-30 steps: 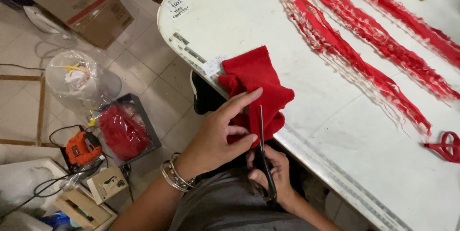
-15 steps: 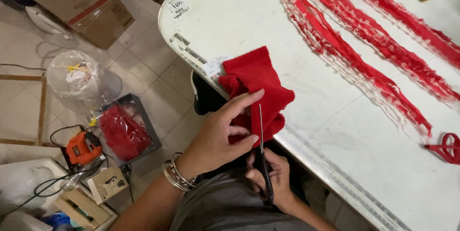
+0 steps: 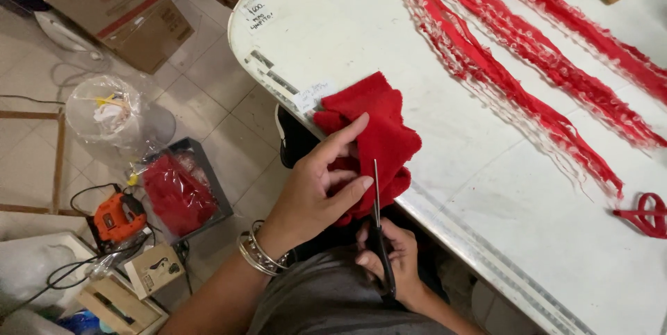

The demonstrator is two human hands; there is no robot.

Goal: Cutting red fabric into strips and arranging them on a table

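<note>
Left hand (image 3: pixel 316 193) pinching folded red fleece cloth (image 3: pixel 375 137) at the white worktop (image 3: pixel 486 189) edge, right hand (image 3: pixel 389 258) gripping black-handled scissors (image 3: pixel 379 231) pointing lengthwise into it

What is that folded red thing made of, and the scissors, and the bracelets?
The red cloth looks like soft, fuzzy fabric, perhaps fleece or knit: its surface is matte and napped. The scissors in the right hand seem to have shiny metal blades and dark, probably plastic, handles. The bracelets on the left hand's wrist gleam silvery, so likely metal.
</note>
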